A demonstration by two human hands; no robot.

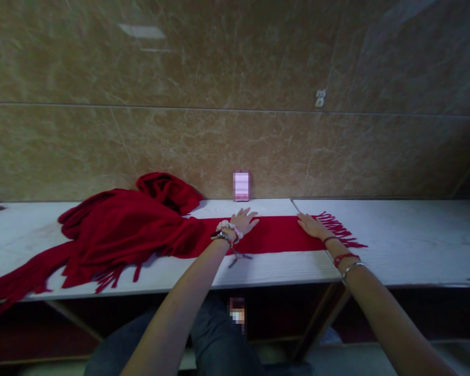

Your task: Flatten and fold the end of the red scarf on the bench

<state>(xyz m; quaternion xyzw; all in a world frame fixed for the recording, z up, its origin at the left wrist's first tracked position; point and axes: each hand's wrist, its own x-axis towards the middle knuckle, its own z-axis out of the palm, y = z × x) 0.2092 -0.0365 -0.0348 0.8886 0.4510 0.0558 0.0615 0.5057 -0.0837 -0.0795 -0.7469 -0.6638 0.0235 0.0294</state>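
A red fringed scarf (278, 235) lies along the white table, its right part flat in a narrow band and its left part heaped in loose folds. Spread on the middle of the flat band is my left hand (243, 222), its fingers apart. Near the right fringe, my right hand (312, 226) rests flat on the same band with fingers stretched out. Neither hand grips the cloth. Tassels hang at the heap's front edge and at its far left end.
A small upright phone-like object (242, 186), blurred out, leans against the brown marbled wall (219, 141) behind the white table (407, 235). A seam crosses the tabletop near my right hand. Dark open shelving and my legs are below the front edge.
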